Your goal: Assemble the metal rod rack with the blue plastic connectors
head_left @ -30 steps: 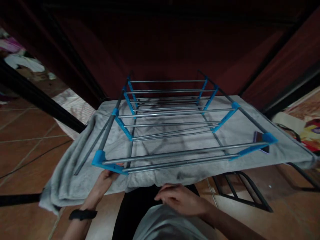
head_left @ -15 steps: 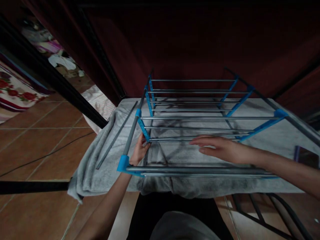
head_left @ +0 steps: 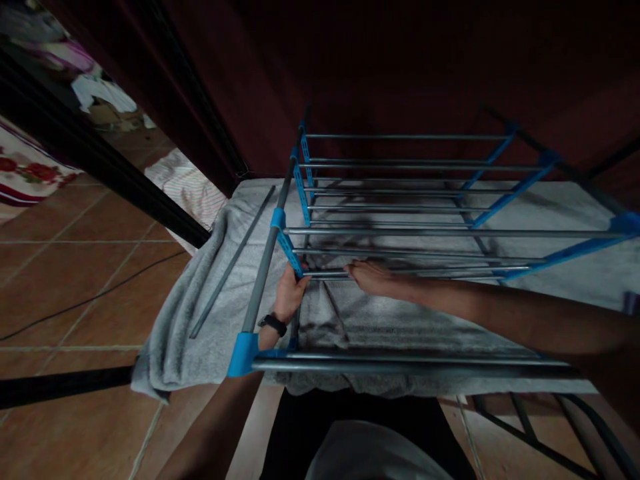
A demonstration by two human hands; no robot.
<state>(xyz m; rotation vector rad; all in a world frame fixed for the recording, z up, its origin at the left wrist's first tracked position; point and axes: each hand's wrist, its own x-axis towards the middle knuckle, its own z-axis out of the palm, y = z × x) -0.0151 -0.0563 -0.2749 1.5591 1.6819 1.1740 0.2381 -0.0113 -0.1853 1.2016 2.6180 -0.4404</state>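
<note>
The rack [head_left: 415, 233] sits mid-scene on the blanket [head_left: 185, 333], the left hand [head_left: 290, 292] clasping its left bracket [head_left: 289, 253] and the right hand [head_left: 369, 275] curled around a low rod [head_left: 327, 274], which could pop loose if twisted unevenly.

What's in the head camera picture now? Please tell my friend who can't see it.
A person's left hand has its grip on the lower end of a blue bracket, and the right hand curls around a low rod of a metal rack on a grey blanket. A separate rod lies on the blanket, left of the rack.
</note>
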